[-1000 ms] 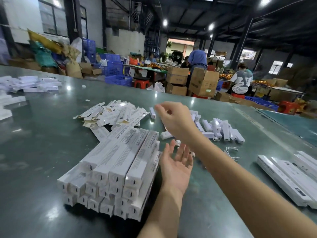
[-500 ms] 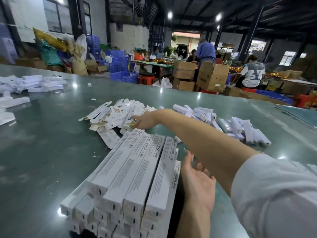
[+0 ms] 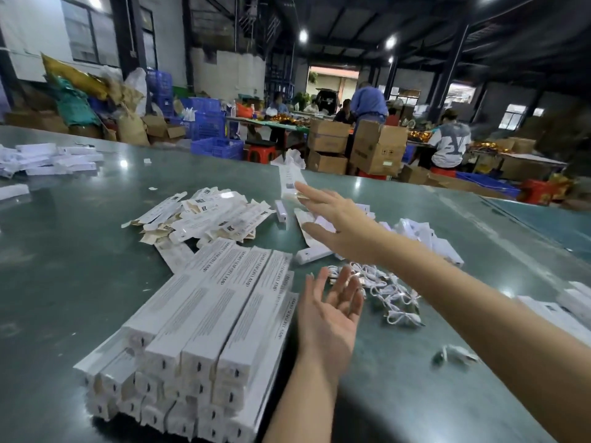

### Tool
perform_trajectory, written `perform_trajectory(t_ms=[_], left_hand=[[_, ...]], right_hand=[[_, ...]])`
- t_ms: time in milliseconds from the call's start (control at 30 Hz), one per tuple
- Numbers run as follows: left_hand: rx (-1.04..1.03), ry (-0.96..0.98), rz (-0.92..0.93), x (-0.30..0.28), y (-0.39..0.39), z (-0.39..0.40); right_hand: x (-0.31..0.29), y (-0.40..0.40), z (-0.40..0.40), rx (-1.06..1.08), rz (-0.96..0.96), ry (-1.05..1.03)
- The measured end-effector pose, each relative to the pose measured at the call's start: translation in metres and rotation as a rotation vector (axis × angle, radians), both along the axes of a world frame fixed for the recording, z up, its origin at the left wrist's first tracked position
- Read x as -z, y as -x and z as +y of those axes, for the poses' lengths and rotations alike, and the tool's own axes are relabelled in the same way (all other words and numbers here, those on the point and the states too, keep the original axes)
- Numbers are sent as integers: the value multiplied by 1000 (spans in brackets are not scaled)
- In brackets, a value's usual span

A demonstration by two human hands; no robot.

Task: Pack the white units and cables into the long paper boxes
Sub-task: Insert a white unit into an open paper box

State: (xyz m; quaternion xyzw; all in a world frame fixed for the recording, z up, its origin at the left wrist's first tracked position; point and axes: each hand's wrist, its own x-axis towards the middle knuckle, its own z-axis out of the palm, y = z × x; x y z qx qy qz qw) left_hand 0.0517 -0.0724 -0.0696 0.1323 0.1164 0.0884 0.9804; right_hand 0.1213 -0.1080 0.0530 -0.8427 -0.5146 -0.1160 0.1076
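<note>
Green and shiny, the big surface (image 3: 96, 282) holds all the things so both hands can reach them. The stack of long paper boxes (image 3: 204, 330) sits closest, packed tight in neat rows, likely so finished ones stay out of the way. Past it lies a loose pile of flat boxes (image 3: 204, 215), ready to be filled. The white units (image 3: 425, 235) are heaped to the right, and the white cables (image 3: 393, 295) lie tangled just in front of them. The right hand (image 3: 339, 225) reaches out with straight fingers, and a flat box (image 3: 289, 180) seems pinched under them, though blur hides it. The left hand (image 3: 329, 311) waits palm up, loose, holding nothing.
</note>
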Motion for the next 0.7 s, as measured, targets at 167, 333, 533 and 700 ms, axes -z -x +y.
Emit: perform_trajectory(t_ms=[167, 333, 533, 700], left_hand=[[140, -215, -93, -9, 8, -6], [258, -637, -114, -19, 25, -26], [-260, -1526, -264, -18, 30, -25], [-490, -2036, -290, -6, 25, -19]], right_hand=[[50, 57, -122, -51, -117, 89], [86, 88, -172, -131, 0, 97], [63, 79, -182, 200, -71, -480], [26, 58, -181, 369, -218, -119]])
